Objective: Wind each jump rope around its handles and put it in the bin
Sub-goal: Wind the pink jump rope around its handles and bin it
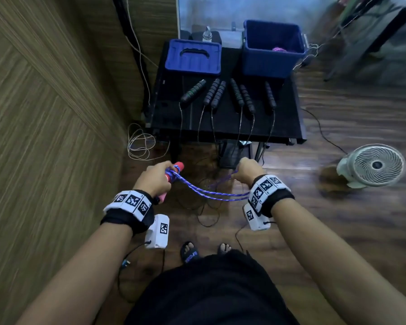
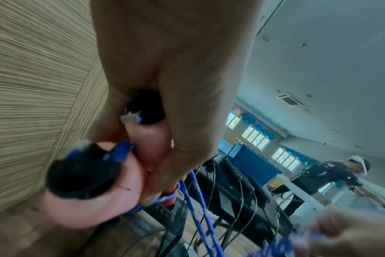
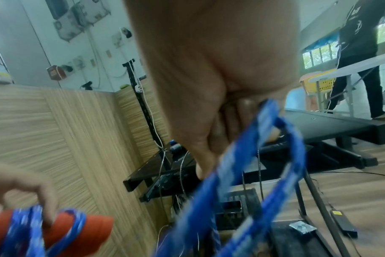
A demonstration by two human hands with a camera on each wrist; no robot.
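Hanging in two strands between the hands, the blue rope (image 1: 211,194) sags in mid-air in front of the person, short of the table (image 1: 225,123). Its pink handles (image 1: 174,177) are held together in the left hand (image 1: 154,178), whose fingers curl round them, and a few turns of rope already cross the handles near their upper end. The right hand (image 1: 247,171) is clenched on a loop of the rope, pulling it out to the side at about the same height as the left. On the black table ahead lie six dark handles (image 1: 227,95) in a loose row, their thin cords trailing over the near edge toward the floor. Behind them at the right stands the open blue bin (image 1: 272,57) with something pink or purple inside, and at the left rests a blue lid (image 1: 193,57). A small bottle (image 1: 207,35) stands behind the lid. A white fan (image 1: 375,165) sits on the wooden floor to the right, and a wood-grain wall (image 1: 45,113) runs along the left.
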